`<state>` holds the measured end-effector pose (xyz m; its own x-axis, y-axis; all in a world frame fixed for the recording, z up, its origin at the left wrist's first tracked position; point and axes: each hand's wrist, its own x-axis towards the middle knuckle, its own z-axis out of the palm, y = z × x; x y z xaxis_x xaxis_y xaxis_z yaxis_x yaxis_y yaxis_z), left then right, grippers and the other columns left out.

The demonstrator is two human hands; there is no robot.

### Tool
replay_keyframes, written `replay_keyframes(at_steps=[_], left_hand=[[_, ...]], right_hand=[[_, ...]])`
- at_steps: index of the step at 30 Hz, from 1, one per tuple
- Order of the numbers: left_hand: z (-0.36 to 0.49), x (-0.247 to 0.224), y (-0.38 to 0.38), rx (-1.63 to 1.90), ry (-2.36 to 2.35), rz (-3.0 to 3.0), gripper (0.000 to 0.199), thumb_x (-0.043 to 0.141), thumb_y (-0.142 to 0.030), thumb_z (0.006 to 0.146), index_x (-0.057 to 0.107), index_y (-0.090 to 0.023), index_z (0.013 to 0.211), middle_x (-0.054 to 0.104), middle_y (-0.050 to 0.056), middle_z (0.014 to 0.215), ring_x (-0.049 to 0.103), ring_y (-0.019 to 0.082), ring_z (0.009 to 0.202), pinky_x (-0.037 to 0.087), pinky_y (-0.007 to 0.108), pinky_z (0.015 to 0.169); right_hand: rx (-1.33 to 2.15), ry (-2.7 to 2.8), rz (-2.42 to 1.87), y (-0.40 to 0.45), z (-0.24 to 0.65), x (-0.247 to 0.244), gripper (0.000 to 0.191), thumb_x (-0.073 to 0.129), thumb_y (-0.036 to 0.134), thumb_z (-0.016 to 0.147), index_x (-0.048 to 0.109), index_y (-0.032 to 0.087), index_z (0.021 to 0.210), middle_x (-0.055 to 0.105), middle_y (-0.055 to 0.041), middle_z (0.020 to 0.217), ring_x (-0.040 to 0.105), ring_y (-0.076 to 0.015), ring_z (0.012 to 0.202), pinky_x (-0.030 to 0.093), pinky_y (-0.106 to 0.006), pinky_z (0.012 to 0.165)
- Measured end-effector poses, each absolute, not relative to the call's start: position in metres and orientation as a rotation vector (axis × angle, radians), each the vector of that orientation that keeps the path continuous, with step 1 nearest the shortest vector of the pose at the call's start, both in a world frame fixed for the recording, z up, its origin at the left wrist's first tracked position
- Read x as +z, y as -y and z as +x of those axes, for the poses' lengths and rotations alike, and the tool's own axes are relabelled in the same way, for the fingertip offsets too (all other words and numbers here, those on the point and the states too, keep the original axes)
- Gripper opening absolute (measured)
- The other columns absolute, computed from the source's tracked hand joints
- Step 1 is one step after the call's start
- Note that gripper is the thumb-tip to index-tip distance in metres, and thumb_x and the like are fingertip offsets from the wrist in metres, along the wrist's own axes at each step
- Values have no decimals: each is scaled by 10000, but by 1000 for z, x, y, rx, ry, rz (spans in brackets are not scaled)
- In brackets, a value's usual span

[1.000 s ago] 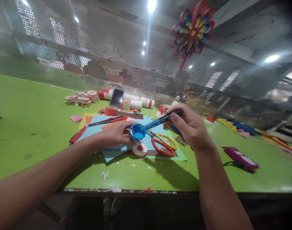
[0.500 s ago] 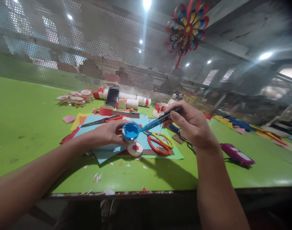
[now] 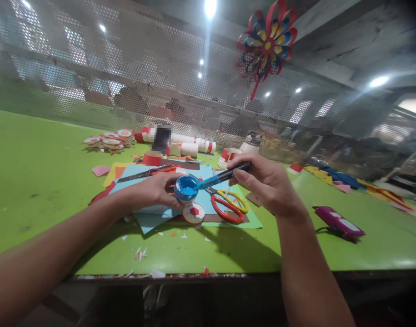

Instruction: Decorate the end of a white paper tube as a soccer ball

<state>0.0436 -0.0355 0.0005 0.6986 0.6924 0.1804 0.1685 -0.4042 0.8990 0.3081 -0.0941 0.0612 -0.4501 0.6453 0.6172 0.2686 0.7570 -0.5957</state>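
Observation:
My left hand [image 3: 156, 188] is wrapped round a small round pot of blue paint [image 3: 186, 187], its open top tilted toward me. In my right hand [image 3: 262, 179] is a black pen-shaped tool [image 3: 235, 171], its lower part coated in blue and its tip at the pot's right rim. Under the hands lie light blue paper sheets [image 3: 146, 222]. Scissors with red and yellow handles [image 3: 228, 205] rest on the paper, right of the pot. A white disc with a red centre [image 3: 193, 212] is just below the pot.
Stacked white and orange discs [image 3: 108, 140] sit at the back left. White and red rolls [image 3: 194, 144] and a bottle [image 3: 251, 141] stand behind the paper. A purple case [image 3: 339, 222] lies on the right of the green table [image 3: 40, 181]. Paper scraps [image 3: 140, 253] dot the front.
My right hand has shifted slightly left and down with the tool, whose blue end now lies a little flatter against the pot's rim. My left hand still holds the pot.

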Motion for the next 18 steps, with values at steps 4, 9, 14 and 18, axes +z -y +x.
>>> replay_keyframes(at_steps=[4, 9, 14, 18], left_hand=[[42, 1, 34, 678, -654, 1948, 352, 805, -217, 659, 657, -197, 977, 657, -1, 908, 595, 194, 879, 435, 292, 786], [41, 5, 37, 691, -682, 1994, 371, 798, -229, 653, 681, -180, 1001, 675, 22, 967, 604, 220, 914, 439, 314, 826], [40, 6, 36, 696, -693, 1961, 456, 788, -239, 649, 666, -179, 1084, 685, 45, 1033, 600, 236, 948, 438, 322, 837], [41, 6, 36, 696, -729, 1987, 421, 789, -239, 634, 663, -175, 1031, 675, 36, 984, 593, 223, 892, 438, 307, 787]], right_hand=[[492, 2058, -709, 94, 312, 64, 102, 595, 226, 939, 641, 198, 1025, 618, -13, 879, 662, -115, 756, 540, -222, 684], [492, 2037, -708, 93, 314, 66, 101, 605, 208, 926, 653, 194, 1014, 627, -17, 887, 662, -110, 747, 551, -212, 679], [474, 2009, -702, 89, 319, 64, 101, 611, 217, 924, 666, 196, 1006, 643, -22, 876, 663, -124, 739, 554, -240, 678], [503, 1943, -653, 84, 318, 61, 118, 603, 244, 934, 654, 212, 1035, 639, -15, 841, 662, -134, 723, 545, -264, 676]])
